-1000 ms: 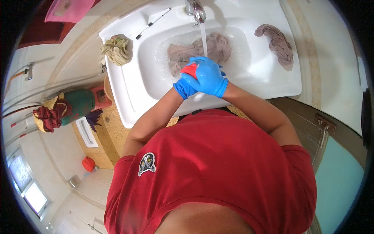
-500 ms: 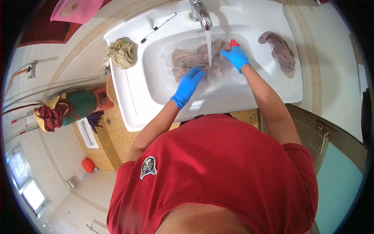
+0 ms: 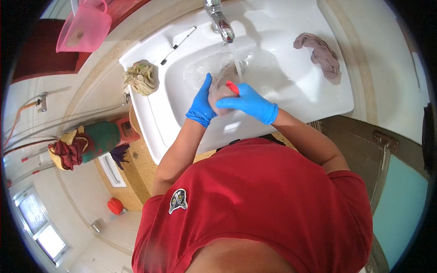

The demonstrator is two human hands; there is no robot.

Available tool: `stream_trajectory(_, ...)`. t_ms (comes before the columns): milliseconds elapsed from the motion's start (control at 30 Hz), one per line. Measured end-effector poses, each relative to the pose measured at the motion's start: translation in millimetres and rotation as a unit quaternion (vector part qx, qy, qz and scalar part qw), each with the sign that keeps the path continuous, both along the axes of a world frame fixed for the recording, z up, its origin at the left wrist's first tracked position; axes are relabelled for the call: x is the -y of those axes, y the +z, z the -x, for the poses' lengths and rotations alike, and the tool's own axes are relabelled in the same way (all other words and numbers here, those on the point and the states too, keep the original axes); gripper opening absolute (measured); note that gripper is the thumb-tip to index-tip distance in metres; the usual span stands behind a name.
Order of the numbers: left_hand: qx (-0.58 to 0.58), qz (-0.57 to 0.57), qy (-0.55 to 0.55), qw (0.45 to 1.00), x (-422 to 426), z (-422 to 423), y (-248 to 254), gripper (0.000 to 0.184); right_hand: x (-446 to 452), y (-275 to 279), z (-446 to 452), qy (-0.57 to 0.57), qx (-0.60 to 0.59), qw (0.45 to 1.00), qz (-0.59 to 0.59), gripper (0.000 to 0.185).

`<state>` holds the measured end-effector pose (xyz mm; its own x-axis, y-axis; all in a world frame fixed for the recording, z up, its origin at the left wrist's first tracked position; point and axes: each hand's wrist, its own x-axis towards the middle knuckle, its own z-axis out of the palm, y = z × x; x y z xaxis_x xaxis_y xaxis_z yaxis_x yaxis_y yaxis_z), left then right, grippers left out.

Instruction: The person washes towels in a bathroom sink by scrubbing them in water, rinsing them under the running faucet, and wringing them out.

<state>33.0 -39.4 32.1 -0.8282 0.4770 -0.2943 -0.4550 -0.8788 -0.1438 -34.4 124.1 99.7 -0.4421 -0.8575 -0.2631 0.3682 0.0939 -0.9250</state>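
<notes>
My left hand (image 3: 201, 105), in a blue glove, holds a wet grey-brown cloth (image 3: 219, 93) over the near part of the white sink (image 3: 180, 107). Its fingers point up along the cloth's left side. From the right, my right hand (image 3: 251, 102), gloved in blue too, closes over the same cloth. A small red object (image 3: 232, 87) shows at its fingers; its kind is unclear. The cloth's far end trails into the water below the running tap (image 3: 223, 32).
A twisted grey-brown cloth (image 3: 324, 55) lies on the sink's right ledge. On the left ledge sit a bunched pale cloth (image 3: 139, 78) and a black-and-white pen-like stick (image 3: 178, 45). A pink jug (image 3: 85, 28) stands at upper left, above a green cylinder (image 3: 101, 140).
Both hands have come together at the near side of the sink. The cloth, spread in the water before, is gathered up between them. The red object moved left with my right hand.
</notes>
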Motion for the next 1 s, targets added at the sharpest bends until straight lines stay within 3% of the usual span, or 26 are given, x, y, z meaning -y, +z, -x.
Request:
stream_trajectory(67,-0.123,-0.087,-0.02,0.988,-1.3,3.1,14.1,0.077,-2.8,38.0,-0.5,0.047,0.005,0.999,0.019,0.035)
stream_trajectory(100,-0.115,0.102,-0.031,0.988,-7.4,3.8,29.5,0.075,-3.0,53.5,-0.3,0.054,-0.016,0.997,0.053,0.034)
stream_trajectory(133,-0.103,0.288,-0.039,0.951,-13.0,2.9,42.7,0.072,-2.7,65.8,-0.5,0.063,-0.037,0.994,0.087,0.033)
stream_trajectory(200,-0.062,0.465,-0.009,0.883,-23.5,-3.0,68.9,0.054,-3.0,73.9,-2.9,0.071,-0.024,0.987,0.141,0.031)
stream_trajectory(233,-0.033,0.547,-0.006,0.836,-28.7,-6.0,81.8,0.045,-3.7,75.0,-4.0,0.072,0.01,0.985,0.159,0.031)
stream_trajectory(267,-0.079,0.603,-0.006,0.794,-32.5,-4.1,75.2,0.043,-4.6,75.9,-5.1,0.074,0.045,0.981,0.175,0.03)
stream_trajectory(400,-0.246,0.778,0.01,0.577,-52.3,2.1,38.5,0.034,-22.3,79.0,30.5,-0.094,0.19,0.95,0.227,0.03)
stream_trajectory(467,-0.268,0.766,0.028,0.584,-57.9,3.8,38.5,0.033,-22.9,52.4,71.0,-0.18,0.238,0.923,0.244,0.033)
stream_trajectory(533,-0.236,0.657,0.057,0.713,-65.1,8.8,58.1,0.034,-26.0,20.6,100.4,-0.223,0.226,0.918,0.237,0.037)
stream_trajectory(633,-0.183,0.465,0.093,0.861,-70.6,16.0,79.3,0.037,-30.4,-56.8,101.5,-0.195,0.104,0.972,0.074,0.044)
stream_trajectory(700,-0.149,0.331,0.099,0.926,-70.0,17.1,73.0,0.042,-20.4,-138.7,83.3,-0.137,-0.02,0.98,0.146,0.055)
stream_trajectory(733,-0.133,0.263,0.101,0.95,-70.3,17.1,69.1,0.046,-18.0,-146.3,77.1,-0.134,0.024,0.97,0.203,0.059)
stream_trajectory(767,-0.212,0.429,0.085,0.874,-72.0,18.6,74.2,0.048,-15.5,-153.5,70.6,-0.128,0.07,0.955,0.259,0.063)
stream_trajectory(800,-0.277,0.581,0.067,0.763,-74.3,19.2,84.3,0.051,-11.9,-146.0,50.4,-0.147,0.222,0.907,0.326,0.066)
stream_trajectory(833,-0.271,0.535,0.066,0.798,-76.0,18.1,88.4,0.054,-11.9,-135.5,32.1,-0.164,0.37,0.832,0.38,0.069)
stream_trajectory(867,-0.262,0.488,0.064,0.83,-77.8,16.9,92.6,0.056,-14.3,-100.6,29.2,-0.131,0.345,0.835,0.409,0.07)
stream_trajectory(900,-0.182,0.217,0.085,0.955,-80.4,17.5,93.3,0.059,-17.1,-85.0,30.1,-0.138,0.352,0.845,0.378,0.07)
stream_trajectory(933,-0.093,-0.078,0.098,0.988,-80.7,17.6,92.9,0.062,-22.8,-74.7,34.1,-0.145,0.357,0.855,0.347,0.069)
stream_trajectory(967,-0.075,-0.072,0.093,0.99,-79.4,14.9,84.7,0.064,-28.4,-71.5,38.6,-0.154,0.36,0.864,0.317,0.068)
stream_trajectory(1000,-0.059,-0.067,0.086,0.992,-78.5,11.6,70.1,0.066,-32.3,-75.0,45.1,-0.211,0.149,0.947,0.191,0.064)
